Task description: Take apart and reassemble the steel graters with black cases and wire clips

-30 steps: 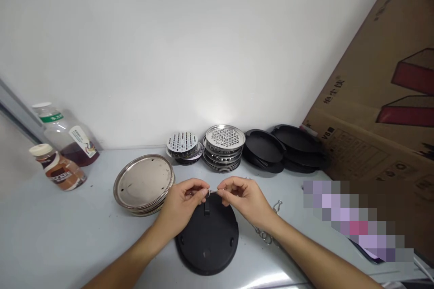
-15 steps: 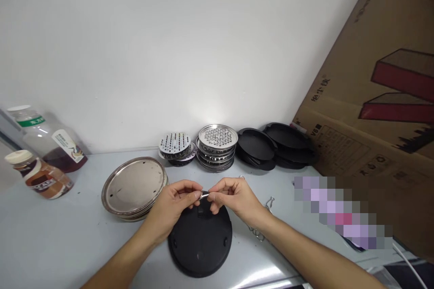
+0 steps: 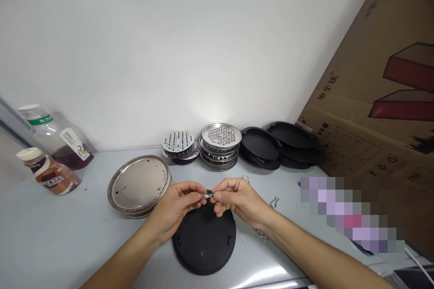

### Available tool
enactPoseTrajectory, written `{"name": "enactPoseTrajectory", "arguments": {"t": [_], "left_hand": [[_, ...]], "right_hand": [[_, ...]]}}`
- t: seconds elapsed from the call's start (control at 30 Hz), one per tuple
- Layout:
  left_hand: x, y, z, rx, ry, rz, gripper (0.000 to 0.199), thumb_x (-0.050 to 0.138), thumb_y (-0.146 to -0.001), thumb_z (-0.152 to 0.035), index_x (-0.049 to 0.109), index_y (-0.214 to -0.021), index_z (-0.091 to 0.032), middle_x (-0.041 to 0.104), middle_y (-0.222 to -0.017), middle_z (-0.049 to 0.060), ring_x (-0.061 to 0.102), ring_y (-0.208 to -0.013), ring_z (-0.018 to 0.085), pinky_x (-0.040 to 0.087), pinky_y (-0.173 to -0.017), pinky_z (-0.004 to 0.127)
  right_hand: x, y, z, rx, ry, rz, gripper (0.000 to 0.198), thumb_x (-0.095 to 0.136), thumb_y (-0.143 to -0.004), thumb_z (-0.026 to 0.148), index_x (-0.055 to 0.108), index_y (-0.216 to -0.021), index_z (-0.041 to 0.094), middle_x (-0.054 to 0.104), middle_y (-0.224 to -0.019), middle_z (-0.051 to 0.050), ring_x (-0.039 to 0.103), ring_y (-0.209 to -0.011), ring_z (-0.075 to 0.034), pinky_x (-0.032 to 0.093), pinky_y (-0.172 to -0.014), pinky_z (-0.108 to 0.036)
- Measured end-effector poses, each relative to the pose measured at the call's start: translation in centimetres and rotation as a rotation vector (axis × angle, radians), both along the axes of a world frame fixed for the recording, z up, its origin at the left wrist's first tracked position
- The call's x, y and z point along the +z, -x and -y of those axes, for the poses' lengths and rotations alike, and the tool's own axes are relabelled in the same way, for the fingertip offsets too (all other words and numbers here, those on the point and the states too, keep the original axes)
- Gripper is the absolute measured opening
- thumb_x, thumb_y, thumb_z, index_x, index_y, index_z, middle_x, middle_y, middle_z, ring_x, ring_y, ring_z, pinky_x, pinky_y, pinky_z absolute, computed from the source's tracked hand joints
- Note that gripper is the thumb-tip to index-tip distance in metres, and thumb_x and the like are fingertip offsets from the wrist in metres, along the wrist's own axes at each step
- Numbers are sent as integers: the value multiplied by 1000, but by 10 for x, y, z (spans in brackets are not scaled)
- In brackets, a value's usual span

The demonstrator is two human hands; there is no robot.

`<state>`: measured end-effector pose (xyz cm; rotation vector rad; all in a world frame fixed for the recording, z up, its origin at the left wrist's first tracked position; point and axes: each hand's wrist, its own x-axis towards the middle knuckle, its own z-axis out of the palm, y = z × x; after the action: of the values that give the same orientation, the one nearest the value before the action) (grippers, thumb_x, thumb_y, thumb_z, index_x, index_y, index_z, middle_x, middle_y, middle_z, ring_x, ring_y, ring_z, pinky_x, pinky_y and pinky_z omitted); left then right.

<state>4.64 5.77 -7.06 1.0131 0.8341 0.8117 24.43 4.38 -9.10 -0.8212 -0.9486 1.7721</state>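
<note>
Between the fingertips of both hands is a small shiny metal piece (image 3: 208, 196), too small and covered to name exactly. My left hand (image 3: 181, 201) pinches its left end with thumb and forefinger. At the other end, my right hand (image 3: 239, 198) pinches it the same way, with the remaining fingers curled. Just below the hands lies a round black plate (image 3: 204, 246) with small slots near its edge; its far rim is partly hidden by my fingers. Bent wire clips (image 3: 274, 202) lie on the table by my right wrist, some behind my forearm.
A stack of round metal plates (image 3: 139, 185) stands left. Along the wall are smaller perforated discs (image 3: 178, 142), a stack of round grater discs (image 3: 221, 137) and black round trays (image 3: 259, 144). Two bottles (image 3: 50, 174) stand far left. A cardboard box (image 3: 359, 144) leans at right, near a blurred-out object (image 3: 339, 207).
The view has shifted slightly, so everything sits a little further right. Both hands keep their pinch, and the metal piece shows at a slightly different angle.
</note>
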Motion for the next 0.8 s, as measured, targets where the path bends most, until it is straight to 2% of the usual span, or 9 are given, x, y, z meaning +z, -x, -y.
{"name": "enactPoseTrajectory", "arguments": {"t": [0.17, 0.33, 0.47, 0.63, 0.7, 0.8], "left_hand": [[-2, 0, -1, 17, 31, 24, 19, 78, -76, -25, 76, -92, -16, 71, -84, 4, 63, -81, 13, 48, -76, 22], [-3, -2, 1, 161, -138, -138, 16, 81, -72, -27, 76, -84, -18, 73, -82, 3, 62, -77, 13, 46, -69, 21], [-3, -5, 4, 188, -182, -169, 16, 80, -72, -28, 76, -83, -18, 74, -78, 3, 63, -72, 14, 45, -63, 21], [-4, -9, 7, 164, -125, -91, 15, 79, -72, -25, 76, -83, -16, 74, -77, 4, 64, -72, 13, 46, -66, 21], [-5, -11, 8, 168, -101, -80, 15, 80, -71, -26, 75, -81, -16, 73, -77, 4, 62, -70, 12, 46, -65, 21], [-7, -12, 10, 166, -97, -81, 17, 81, -71, -27, 74, -82, -17, 72, -79, 3, 62, -71, 13, 47, -65, 21]], "right_hand": [[-2, 0, 1, -47, -23, 12, 26, 86, -66, 27, 71, -79, 11, 75, -76, -9, 70, -59, -16, 58, -57, -26], [-5, -1, -1, -88, -62, 83, 25, 85, -66, 28, 69, -76, 11, 74, -72, -8, 69, -55, -15, 56, -54, -24], [-3, 2, 2, -36, 14, 25, 28, 86, -66, 28, 69, -78, 10, 75, -75, -9, 71, -58, -15, 57, -55, -24], [2, 8, 9, 25, 135, -91, 30, 87, -65, 27, 68, -81, 10, 75, -80, -9, 72, -64, -14, 57, -60, -21], [1, 12, 12, 33, 103, -67, 33, 88, -64, 30, 66, -81, 12, 75, -79, -9, 72, -65, -16, 57, -60, -24], [-4, 17, 17, -39, -87, 95, 32, 84, -68, 35, 63, -80, 14, 73, -70, -6, 71, -61, -18, 57, -58, -27]]}}
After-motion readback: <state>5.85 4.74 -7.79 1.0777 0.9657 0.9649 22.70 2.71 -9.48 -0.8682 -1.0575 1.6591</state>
